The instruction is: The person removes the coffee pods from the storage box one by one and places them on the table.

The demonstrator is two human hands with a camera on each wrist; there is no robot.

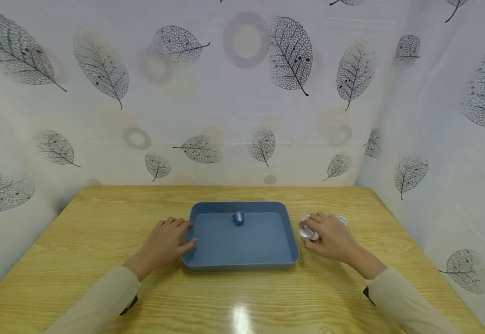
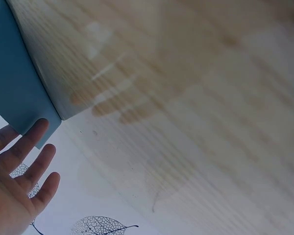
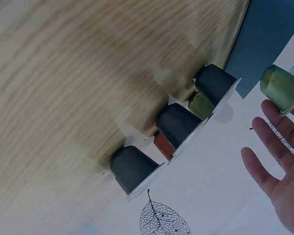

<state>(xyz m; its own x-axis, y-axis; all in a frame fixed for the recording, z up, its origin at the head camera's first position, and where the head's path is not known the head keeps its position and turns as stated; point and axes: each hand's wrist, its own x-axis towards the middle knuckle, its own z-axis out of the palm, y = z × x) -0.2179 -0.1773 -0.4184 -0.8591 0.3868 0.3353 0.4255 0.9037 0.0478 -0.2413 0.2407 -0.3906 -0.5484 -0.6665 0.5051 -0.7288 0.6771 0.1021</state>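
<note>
A blue coffee capsule (image 1: 239, 217) lies tilted in the blue-grey tray (image 1: 242, 267), near its back wall. At the tray's left side, my left hand (image 1: 163, 242) touches the rim with extended, spread fingers; the thumb reaches over the edge. My right hand (image 1: 332, 237), just right of the tray, pinches a green coffee capsule (image 3: 281, 89) between thumb and fingertips, above the table. Beneath and beside that hand stand dark capsules (image 3: 178, 125), lids up in the world, with a green capsule (image 3: 201, 105) and an orange capsule (image 3: 163, 145) partly hidden behind them.
The wooden table (image 1: 242, 297) carries the tray at its middle. A white capsule lid (image 1: 342, 220) shows beyond the right hand. Leaf-patterned curtains (image 1: 234, 111) close off the back and sides.
</note>
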